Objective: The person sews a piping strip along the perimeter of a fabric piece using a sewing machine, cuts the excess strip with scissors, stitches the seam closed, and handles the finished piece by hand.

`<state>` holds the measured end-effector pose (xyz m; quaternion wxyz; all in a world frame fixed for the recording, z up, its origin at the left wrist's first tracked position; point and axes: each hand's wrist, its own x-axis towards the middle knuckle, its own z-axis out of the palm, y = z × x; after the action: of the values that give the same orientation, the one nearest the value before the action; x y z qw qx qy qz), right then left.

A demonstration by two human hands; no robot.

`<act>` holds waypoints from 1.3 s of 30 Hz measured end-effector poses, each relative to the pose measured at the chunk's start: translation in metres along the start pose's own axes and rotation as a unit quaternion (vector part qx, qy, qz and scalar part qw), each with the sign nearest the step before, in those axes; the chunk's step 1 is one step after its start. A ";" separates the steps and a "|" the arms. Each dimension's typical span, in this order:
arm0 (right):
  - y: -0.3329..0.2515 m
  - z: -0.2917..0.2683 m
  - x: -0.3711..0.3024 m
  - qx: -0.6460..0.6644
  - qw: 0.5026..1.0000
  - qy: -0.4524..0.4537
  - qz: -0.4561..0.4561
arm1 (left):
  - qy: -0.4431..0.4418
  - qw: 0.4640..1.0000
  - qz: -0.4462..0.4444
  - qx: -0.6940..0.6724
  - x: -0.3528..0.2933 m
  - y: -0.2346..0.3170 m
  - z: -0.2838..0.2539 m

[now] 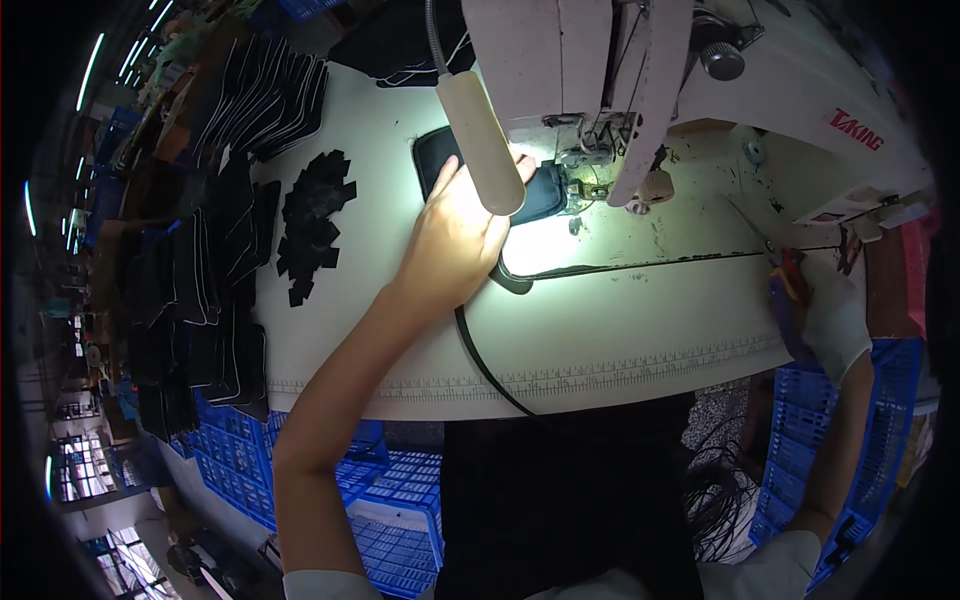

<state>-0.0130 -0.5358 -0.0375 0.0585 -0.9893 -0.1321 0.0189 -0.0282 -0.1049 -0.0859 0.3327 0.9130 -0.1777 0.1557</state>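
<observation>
My left hand (pixel 455 240) lies spread over a dark fabric piece (pixel 434 152) with a rounded, edged outline, pressing it on the white table. A cream lamp head (pixel 480 140) hides some of its fingers. The piece's right end sits at the needle area (pixel 585 192) of a sewing machine (pixel 760 75). At the table's right side my right hand (pixel 838 315), in a white glove, is closed at the orange and purple handles of a pair of scissors (pixel 790 280). The blades point up and left; the fingertips are hard to make out. A black strip (pixel 480 360) runs from under the left hand over the table's front edge.
Small black fabric pieces (pixel 315 220) lie loosely heaped left of my left hand. Stacks of dark panels with pale edges (pixel 200 270) line the far left. A printed ruler (pixel 600 375) follows the front edge. Blue crates (pixel 400 500) stand below, with more at right.
</observation>
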 end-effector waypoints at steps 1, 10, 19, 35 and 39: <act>0.006 -0.001 0.003 -0.020 1.000 0.018 -0.009 | -0.019 0.998 -0.003 0.052 -0.008 0.008 0.000; -0.151 0.005 -0.023 -0.002 0.935 -0.045 -0.353 | -0.019 0.982 -0.136 -0.127 -0.085 0.083 -0.024; -0.194 0.013 -0.054 0.195 0.797 -0.052 -0.570 | -0.023 0.997 -0.064 -0.048 -0.076 0.066 -0.041; -0.198 0.026 -0.050 0.156 0.861 -0.006 -0.485 | -0.054 0.668 -0.335 -0.662 -0.085 0.116 -0.029; -0.177 0.028 -0.042 0.135 0.890 0.043 -0.433 | -0.075 0.865 -0.392 -0.305 -0.068 0.101 -0.049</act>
<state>-0.1011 -0.3746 -0.0430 0.1996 -0.8165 -0.5407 -0.0328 -0.1397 -0.1299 -0.0216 0.6142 0.7690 0.1316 -0.1187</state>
